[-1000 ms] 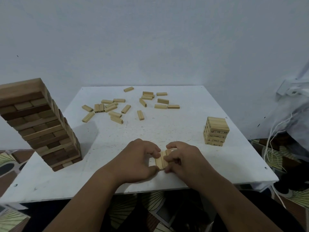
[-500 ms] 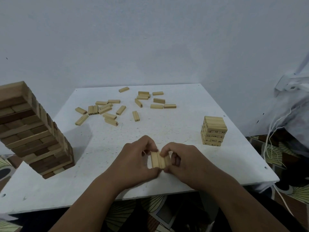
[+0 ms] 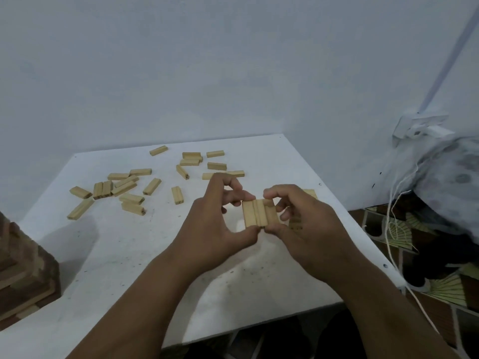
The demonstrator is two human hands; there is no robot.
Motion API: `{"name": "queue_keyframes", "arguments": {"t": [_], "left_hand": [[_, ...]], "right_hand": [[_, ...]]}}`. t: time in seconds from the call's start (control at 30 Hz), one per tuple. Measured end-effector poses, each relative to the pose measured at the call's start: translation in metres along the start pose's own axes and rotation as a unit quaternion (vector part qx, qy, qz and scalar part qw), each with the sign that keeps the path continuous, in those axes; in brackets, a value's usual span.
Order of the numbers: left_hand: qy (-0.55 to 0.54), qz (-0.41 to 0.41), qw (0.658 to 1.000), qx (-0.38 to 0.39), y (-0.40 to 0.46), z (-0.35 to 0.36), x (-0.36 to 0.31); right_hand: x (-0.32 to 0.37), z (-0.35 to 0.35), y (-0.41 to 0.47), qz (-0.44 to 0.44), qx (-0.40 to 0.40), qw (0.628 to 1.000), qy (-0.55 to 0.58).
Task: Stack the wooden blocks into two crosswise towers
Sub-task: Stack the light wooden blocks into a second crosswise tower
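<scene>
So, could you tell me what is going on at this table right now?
A person is stacking wooden blocks. Both hands, the left hand and the right hand, pinch a row of three blocks held side by side above the white table. A small tower is mostly hidden behind the right hand. Loose blocks lie scattered at the far side, and a big tower of larger, darker blocks stands at the left edge.

The big dark tower [image 3: 24,270] is cut off by the left edge. The right hand [image 3: 308,229] hides most of the small tower [image 3: 310,193].
</scene>
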State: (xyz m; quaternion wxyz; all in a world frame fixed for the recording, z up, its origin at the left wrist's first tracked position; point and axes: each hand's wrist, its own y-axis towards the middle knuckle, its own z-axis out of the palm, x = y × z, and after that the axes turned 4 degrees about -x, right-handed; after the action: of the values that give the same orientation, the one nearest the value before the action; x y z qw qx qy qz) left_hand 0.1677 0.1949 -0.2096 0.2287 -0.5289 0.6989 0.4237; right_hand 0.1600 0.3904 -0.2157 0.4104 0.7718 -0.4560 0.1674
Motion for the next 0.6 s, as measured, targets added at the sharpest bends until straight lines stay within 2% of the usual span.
{"name": "queue_keyframes", "arguments": {"t": [0.1, 0.27, 0.43, 0.6], "left_hand": [[-0.007, 0.007, 1.000, -0.001, 0.017, 0.012, -0.008], [-0.008, 0.003, 1.000, 0.018, 0.042, 0.035, -0.017], [0.002, -0.010, 0.999, 0.037, 0.054, 0.054, -0.020], [0.005, -0.013, 0.999, 0.043, 0.057, 0.064, -0.016]], "right_hand": [[-0.008, -0.012, 0.005, 0.023, -0.065, 0.997, 0.043], [-0.026, -0.028, 0.010, 0.031, -0.156, 0.987, 0.009], [-0.045, -0.033, 0.010, 0.071, -0.170, 0.983, 0.013], [-0.057, -0.037, 0.007, 0.074, -0.168, 0.983, 0.025]]}}
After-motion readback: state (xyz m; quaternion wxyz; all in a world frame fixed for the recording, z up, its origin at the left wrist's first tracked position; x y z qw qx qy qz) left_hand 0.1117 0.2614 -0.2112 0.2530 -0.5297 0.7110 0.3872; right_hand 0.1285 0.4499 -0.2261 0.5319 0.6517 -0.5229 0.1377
